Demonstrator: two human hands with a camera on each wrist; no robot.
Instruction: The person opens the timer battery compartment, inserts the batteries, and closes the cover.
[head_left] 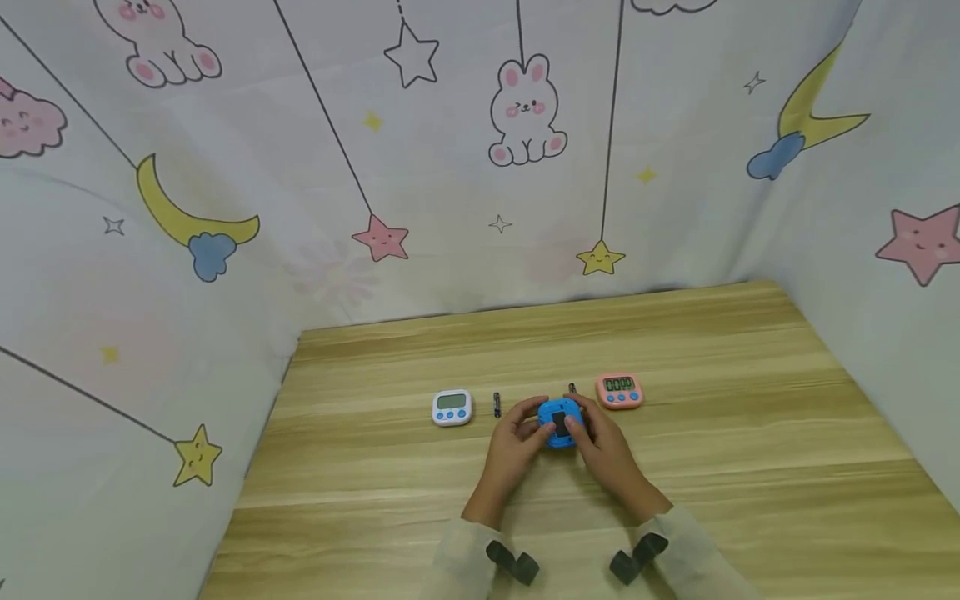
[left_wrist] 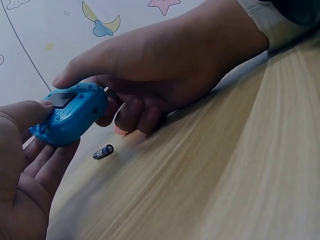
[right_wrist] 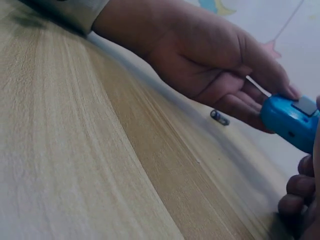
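Note:
A blue digital timer (head_left: pixel 561 441) is held up between both hands, its back with a dark rectangular patch turned upward. My left hand (head_left: pixel 514 446) grips its left side, thumb on the back and fingers curled under, as the left wrist view shows on the timer's blue casing (left_wrist: pixel 75 122). From the other side my right hand (head_left: pixel 609 450) holds it likewise, its thumb pressing by the dark patch. The timer's front is hidden. Close to the left hand lies a small battery (head_left: pixel 497 405); another battery (head_left: pixel 572 388) shows just past the right fingers.
On the wooden table (head_left: pixel 360 475), a white timer (head_left: pixel 452 408) with a blank screen lies left of the hands. A pink timer (head_left: pixel 619 392) with digits on its screen lies to the right. A printed cloth (head_left: pixel 450 183) hangs behind and at the sides.

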